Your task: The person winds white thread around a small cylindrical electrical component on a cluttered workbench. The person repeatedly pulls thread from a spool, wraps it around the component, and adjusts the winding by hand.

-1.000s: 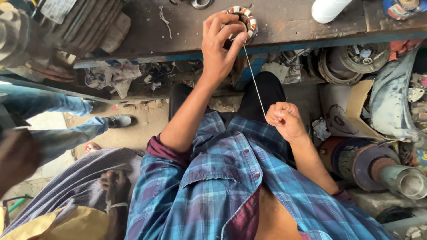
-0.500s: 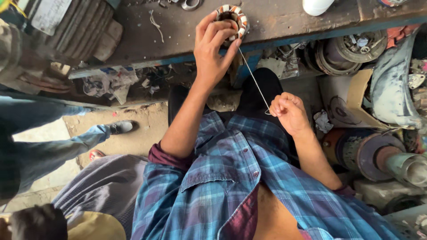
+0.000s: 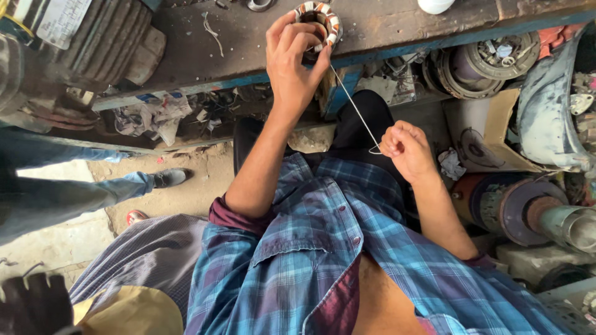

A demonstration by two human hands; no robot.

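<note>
We see the left hand clasping a round motor coil with orange-and-white taped windings on the worn wooden workbench. Below the bench edge, the right hand pinches a thin white string running taut from the coil.

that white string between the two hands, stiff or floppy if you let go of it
Probably floppy: the string runs straight only because the right hand pulls it taut from the wound ring under the left hand. It looks thin, so likely light.
</note>
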